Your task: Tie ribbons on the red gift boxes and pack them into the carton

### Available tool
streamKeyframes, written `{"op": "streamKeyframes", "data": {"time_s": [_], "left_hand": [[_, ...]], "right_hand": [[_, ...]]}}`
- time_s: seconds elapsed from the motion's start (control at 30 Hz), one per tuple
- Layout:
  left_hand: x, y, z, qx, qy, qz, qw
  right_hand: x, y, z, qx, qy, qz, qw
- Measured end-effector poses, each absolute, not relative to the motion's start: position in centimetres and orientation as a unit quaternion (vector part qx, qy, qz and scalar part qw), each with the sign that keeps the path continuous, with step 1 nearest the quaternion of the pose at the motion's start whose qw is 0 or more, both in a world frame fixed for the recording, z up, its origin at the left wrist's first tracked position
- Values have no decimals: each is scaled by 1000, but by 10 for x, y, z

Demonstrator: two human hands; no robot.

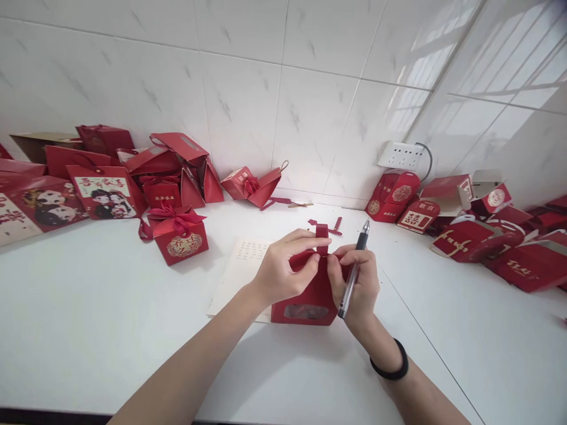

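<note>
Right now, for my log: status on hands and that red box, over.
Left hand pinching red box top. Right hand on it too, holding a pen. Other boxes heaped at both sides.

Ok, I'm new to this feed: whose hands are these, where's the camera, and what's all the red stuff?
No machine here: a person works bare-handed, and the one picture comes from a camera on their head, looking forward and down. The left hand pinches the top flaps of a small red box standing on the white counter. The right hand pinches the same top while gripping a pen. A sheet of paper lies on the counter by the left hand. A bow-tied box stands further left, and more red boxes are piled along the tiled wall on both sides.
</note>
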State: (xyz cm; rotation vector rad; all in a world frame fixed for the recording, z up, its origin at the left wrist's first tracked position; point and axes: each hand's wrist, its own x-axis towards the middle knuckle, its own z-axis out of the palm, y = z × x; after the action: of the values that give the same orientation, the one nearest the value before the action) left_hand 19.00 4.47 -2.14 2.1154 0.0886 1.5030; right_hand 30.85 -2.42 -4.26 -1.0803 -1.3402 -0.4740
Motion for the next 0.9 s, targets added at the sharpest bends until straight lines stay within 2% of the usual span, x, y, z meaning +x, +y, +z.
{"op": "streamKeyframes", "data": {"time_s": [0.9], "left_hand": [[190, 43, -18, 784, 35, 570, 242]], "right_hand": [[306, -24, -41, -464, -586, -224, 626]]}}
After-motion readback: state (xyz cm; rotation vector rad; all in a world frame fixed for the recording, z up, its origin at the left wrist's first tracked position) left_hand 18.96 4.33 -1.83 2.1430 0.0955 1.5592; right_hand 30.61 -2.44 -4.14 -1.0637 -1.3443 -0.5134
